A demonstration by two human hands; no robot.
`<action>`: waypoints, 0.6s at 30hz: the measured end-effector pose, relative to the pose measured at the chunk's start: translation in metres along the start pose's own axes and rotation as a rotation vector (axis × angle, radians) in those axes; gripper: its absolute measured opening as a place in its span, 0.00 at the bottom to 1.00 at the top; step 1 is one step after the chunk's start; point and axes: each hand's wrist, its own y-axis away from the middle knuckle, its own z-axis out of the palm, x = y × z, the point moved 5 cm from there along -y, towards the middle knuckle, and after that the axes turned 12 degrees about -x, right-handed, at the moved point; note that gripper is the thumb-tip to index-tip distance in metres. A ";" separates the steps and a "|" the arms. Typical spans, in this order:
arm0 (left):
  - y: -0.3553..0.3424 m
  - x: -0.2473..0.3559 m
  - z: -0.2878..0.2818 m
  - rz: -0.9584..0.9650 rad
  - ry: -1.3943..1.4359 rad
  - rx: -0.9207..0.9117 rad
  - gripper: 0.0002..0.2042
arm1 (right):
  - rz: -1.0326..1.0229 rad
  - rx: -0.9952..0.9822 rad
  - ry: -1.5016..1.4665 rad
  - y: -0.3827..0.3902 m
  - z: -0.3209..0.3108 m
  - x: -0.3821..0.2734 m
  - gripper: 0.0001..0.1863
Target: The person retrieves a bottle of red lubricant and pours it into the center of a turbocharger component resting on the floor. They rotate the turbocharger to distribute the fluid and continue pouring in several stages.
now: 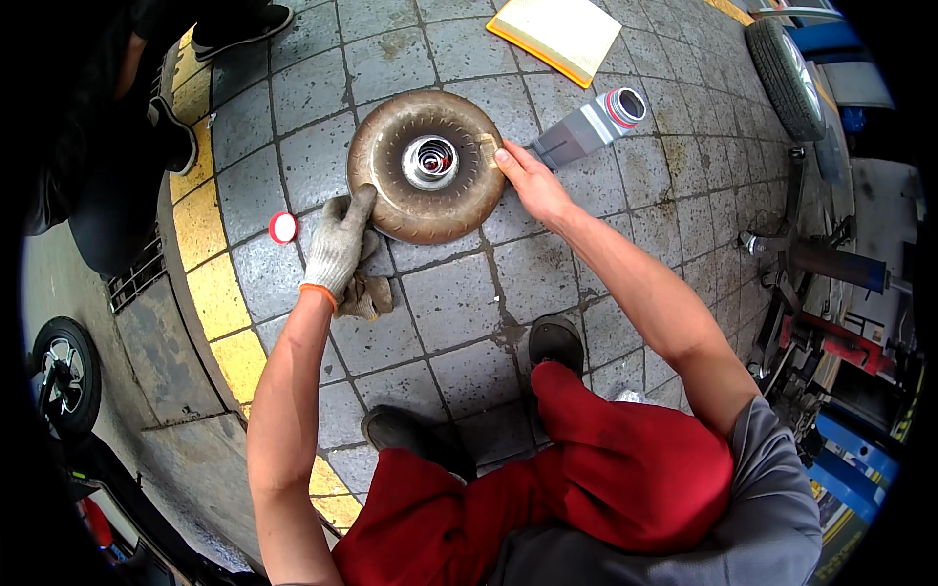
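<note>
A brown, rust-stained torque converter (396, 200) lies flat on the tiled floor, its round metal hub (430, 162) facing up with reddish fluid inside. My left hand (337, 239), in a grey-white knit glove with an orange cuff, grips the lower left rim. My bare right hand (532, 183) holds the right rim, thumb on top and fingers hidden below the edge. A dirty loose glove (365, 297) is beneath my left hand; whether it lies on the floor or hangs from the hand I cannot tell. Beside my right hand is an uncapped grey oil bottle (583, 132).
A red cap (282, 228) with a white inside lies left of my glove. A yellow-edged air filter (557, 37) is on the far floor. Another person's shoes (174, 137) stand at left. Wheels and a blue-and-red metal rack (840, 342) line the right.
</note>
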 end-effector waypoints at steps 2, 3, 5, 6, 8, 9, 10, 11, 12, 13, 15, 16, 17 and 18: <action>-0.002 -0.001 0.001 0.009 0.012 -0.002 0.51 | -0.001 0.000 -0.006 -0.001 -0.001 0.002 0.43; -0.002 -0.002 0.001 0.013 0.018 -0.003 0.51 | -0.003 0.002 -0.007 -0.002 -0.001 0.003 0.43; -0.004 -0.004 -0.001 0.022 0.003 0.010 0.50 | -0.006 0.004 -0.002 -0.002 0.000 0.003 0.43; -0.004 -0.005 -0.002 0.026 -0.004 0.017 0.50 | -0.006 0.006 0.004 -0.003 0.000 0.003 0.43; -0.001 0.000 0.001 0.002 0.011 -0.008 0.50 | 0.005 0.004 -0.002 -0.001 -0.001 0.002 0.43; 0.001 0.002 0.002 -0.010 0.018 -0.020 0.50 | 0.013 -0.003 -0.013 0.000 -0.001 0.001 0.42; 0.001 0.003 0.003 -0.015 0.016 -0.029 0.51 | 0.020 -0.011 -0.024 0.000 -0.002 0.002 0.42; 0.001 0.003 0.003 -0.019 0.013 -0.039 0.51 | 0.016 -0.004 -0.020 0.001 -0.002 0.003 0.43; 0.001 0.004 0.004 -0.023 0.010 -0.049 0.52 | 0.011 0.004 -0.017 0.001 -0.003 0.003 0.43; -0.001 0.001 0.001 -0.012 -0.023 -0.033 0.52 | 0.004 0.007 -0.014 0.000 -0.002 0.001 0.43; -0.006 -0.009 -0.005 0.012 -0.090 -0.003 0.52 | 0.024 0.004 -0.029 0.000 0.001 0.000 0.44; -0.008 -0.011 -0.005 0.011 -0.086 -0.016 0.52 | 0.035 0.006 -0.036 0.001 0.001 -0.001 0.45; -0.009 -0.013 -0.005 0.009 -0.081 -0.029 0.52 | 0.038 0.001 -0.049 0.003 0.001 -0.002 0.45; -0.010 -0.015 -0.004 0.008 -0.077 -0.042 0.51 | 0.040 -0.005 -0.061 0.004 0.002 -0.003 0.46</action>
